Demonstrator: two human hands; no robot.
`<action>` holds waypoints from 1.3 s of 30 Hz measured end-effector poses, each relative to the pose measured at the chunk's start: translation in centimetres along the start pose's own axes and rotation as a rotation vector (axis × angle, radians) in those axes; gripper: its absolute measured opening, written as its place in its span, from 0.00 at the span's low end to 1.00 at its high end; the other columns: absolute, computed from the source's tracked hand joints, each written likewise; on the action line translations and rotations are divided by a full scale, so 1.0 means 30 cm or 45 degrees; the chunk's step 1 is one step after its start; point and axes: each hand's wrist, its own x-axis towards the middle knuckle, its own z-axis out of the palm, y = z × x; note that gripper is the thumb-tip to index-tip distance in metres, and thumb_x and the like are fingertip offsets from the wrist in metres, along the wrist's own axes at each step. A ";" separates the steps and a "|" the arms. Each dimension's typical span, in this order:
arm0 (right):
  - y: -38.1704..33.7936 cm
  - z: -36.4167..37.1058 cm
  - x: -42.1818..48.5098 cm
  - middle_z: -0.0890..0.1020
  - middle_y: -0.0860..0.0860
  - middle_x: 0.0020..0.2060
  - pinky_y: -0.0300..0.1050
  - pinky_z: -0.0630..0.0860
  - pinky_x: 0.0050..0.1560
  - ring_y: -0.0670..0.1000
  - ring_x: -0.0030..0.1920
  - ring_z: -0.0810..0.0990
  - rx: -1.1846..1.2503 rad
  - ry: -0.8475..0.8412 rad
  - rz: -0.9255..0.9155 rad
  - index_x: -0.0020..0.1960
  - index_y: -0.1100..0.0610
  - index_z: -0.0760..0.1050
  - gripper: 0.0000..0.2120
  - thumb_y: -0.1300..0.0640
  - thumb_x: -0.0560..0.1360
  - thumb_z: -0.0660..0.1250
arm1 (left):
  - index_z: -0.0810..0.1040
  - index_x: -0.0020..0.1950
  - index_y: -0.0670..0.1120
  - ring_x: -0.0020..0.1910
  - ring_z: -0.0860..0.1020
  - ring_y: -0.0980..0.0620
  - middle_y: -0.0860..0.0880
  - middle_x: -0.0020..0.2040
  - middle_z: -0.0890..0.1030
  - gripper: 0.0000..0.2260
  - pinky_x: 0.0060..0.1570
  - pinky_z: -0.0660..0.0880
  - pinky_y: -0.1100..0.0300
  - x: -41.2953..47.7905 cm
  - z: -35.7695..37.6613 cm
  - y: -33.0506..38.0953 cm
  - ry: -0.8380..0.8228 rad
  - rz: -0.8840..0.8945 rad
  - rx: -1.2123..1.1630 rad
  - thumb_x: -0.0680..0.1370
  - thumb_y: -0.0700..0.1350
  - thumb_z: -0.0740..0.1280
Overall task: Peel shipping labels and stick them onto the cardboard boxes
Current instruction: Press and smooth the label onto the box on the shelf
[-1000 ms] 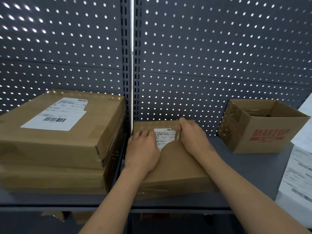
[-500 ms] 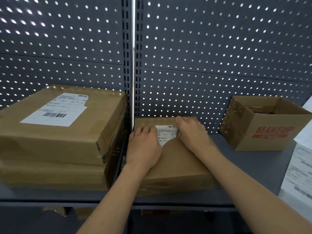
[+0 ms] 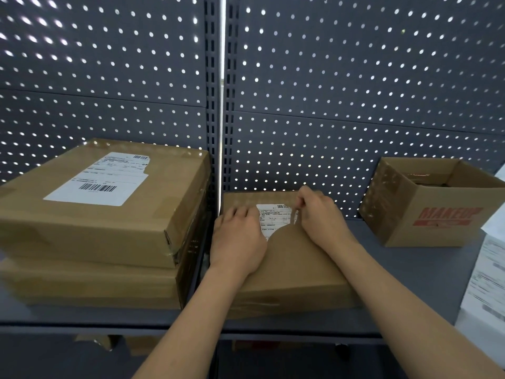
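Observation:
A flat cardboard box [image 3: 295,269] lies in the middle of the dark shelf. A white shipping label [image 3: 274,216] sits on its top near the far edge, partly hidden by both hands. My left hand [image 3: 237,242] rests flat with straight fingers on the box, covering the label's left side. My right hand [image 3: 322,217] is at the label's right edge, where its curled fingertips pinch a slightly raised white strip. The label's lower part lies under my hands.
Two stacked cardboard boxes [image 3: 103,214] stand at the left, the top one bearing a large label [image 3: 101,179]. An open box printed MAKEUP [image 3: 437,209] is at the right, with white label sheets [image 3: 489,274] at the right edge. A perforated wall [image 3: 355,105] backs the shelf [image 3: 404,269].
My right fingertips have risen a little at the label's right edge, lifting a thin white strip. My left hand stays pressed in the same place.

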 end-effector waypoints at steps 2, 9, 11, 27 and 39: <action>-0.007 -0.003 0.002 0.76 0.53 0.36 0.50 0.69 0.34 0.56 0.39 0.74 -0.102 -0.022 -0.067 0.42 0.58 0.68 0.08 0.71 0.70 0.59 | 0.70 0.70 0.47 0.66 0.68 0.46 0.49 0.66 0.75 0.18 0.66 0.65 0.50 -0.001 -0.001 0.001 0.007 0.000 0.004 0.81 0.48 0.56; 0.013 -0.001 0.006 0.76 0.49 0.40 0.45 0.68 0.39 0.52 0.44 0.75 0.082 -0.072 0.088 0.46 0.56 0.71 0.09 0.68 0.73 0.59 | 0.72 0.67 0.47 0.64 0.70 0.46 0.49 0.64 0.75 0.15 0.65 0.65 0.50 -0.006 -0.008 0.003 0.015 0.002 -0.010 0.81 0.47 0.56; 0.028 -0.004 0.008 0.78 0.49 0.46 0.41 0.69 0.45 0.49 0.48 0.75 0.201 -0.056 0.192 0.52 0.56 0.75 0.09 0.65 0.75 0.60 | 0.72 0.67 0.47 0.65 0.69 0.46 0.49 0.64 0.75 0.16 0.66 0.65 0.50 -0.006 -0.009 0.003 0.007 0.003 -0.017 0.81 0.47 0.56; -0.003 0.019 0.035 0.77 0.59 0.44 0.47 0.70 0.43 0.59 0.45 0.76 -0.277 -0.185 0.053 0.41 0.64 0.77 0.05 0.66 0.75 0.65 | 0.72 0.67 0.47 0.65 0.69 0.46 0.49 0.64 0.75 0.16 0.66 0.65 0.49 -0.001 -0.012 0.002 -0.017 -0.007 -0.040 0.81 0.47 0.56; 0.000 -0.004 0.014 0.73 0.54 0.44 0.41 0.62 0.44 0.56 0.50 0.74 -0.228 -0.235 0.062 0.48 0.62 0.76 0.08 0.67 0.75 0.59 | 0.73 0.66 0.48 0.66 0.69 0.45 0.50 0.65 0.75 0.15 0.65 0.65 0.50 0.001 -0.002 -0.003 -0.005 -0.007 -0.051 0.81 0.48 0.57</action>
